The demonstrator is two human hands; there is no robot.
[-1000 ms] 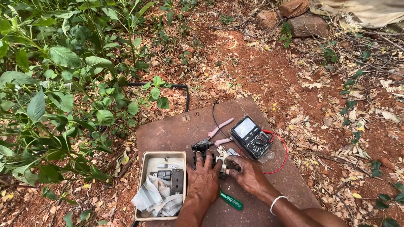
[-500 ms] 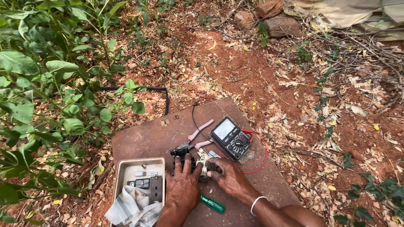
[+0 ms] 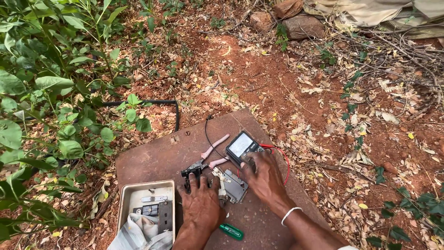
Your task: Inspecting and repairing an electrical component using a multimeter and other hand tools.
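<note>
Left hand point(image 3: 202, 202) lies flat, fingers spread, pressing beside the grey metal switch assembly point(image 3: 231, 184) on the brown board point(image 3: 152, 155). Right hand point(image 3: 264, 177) rests loosely curled across the black handheld multimeter point(image 3: 242, 146), fingertips at the assembly's edge. Pink-handled pliers point(image 3: 208, 159) lie just beside. Looks like the testing step; steady contact needed.

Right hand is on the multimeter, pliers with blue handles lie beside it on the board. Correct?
Not quite. In the head view the pliers have pink handles, not blue. The rest holds: the right hand is on the multimeter, and both lie on the board.
</note>
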